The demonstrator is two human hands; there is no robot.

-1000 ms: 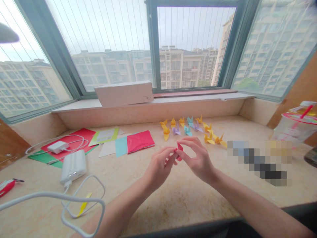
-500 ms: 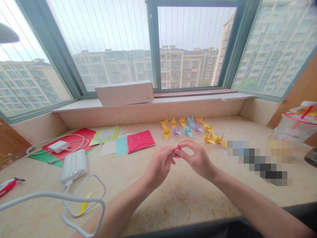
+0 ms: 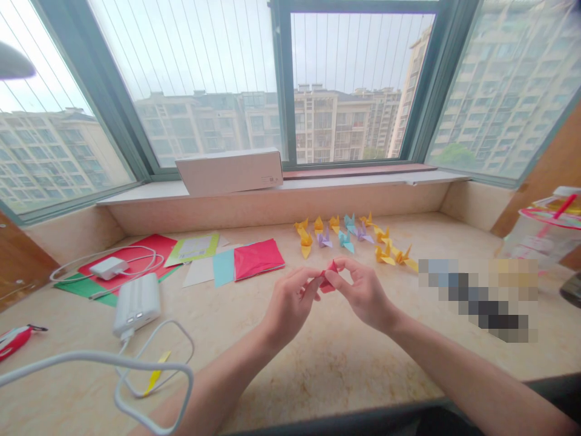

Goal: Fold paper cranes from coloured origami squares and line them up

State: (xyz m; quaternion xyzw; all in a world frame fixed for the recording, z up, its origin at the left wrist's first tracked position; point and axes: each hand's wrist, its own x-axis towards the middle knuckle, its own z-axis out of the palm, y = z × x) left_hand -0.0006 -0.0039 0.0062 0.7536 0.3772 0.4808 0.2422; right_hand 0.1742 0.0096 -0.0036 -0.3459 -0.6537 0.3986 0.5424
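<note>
A small red folded paper (image 3: 328, 285) is held between my two hands above the stone counter. My left hand (image 3: 293, 301) pinches its left side, thumb and fingers pressed together. On the other side my right hand (image 3: 361, 289) grips it between thumb and index finger, close to a pointed tip that sticks up. Fingers cover much of the paper, so its full shape is hidden. Just beyond stand several origami cranes, among them a yellow crane (image 3: 305, 244), a blue crane (image 3: 345, 242) and a purple crane (image 3: 324, 239).
Left of my hands lies a stack of red paper sheets (image 3: 258, 259) beside a light blue sheet (image 3: 223, 267). A white power bank (image 3: 137, 304) with looping cables sits further left. A clear plastic cup (image 3: 535, 239) stands at the right; a pixelated patch hides something near it.
My fingers have shifted slightly on the red paper, and more of it now shows between them, including its upright tip. The cranes and sheets stay where they were.
</note>
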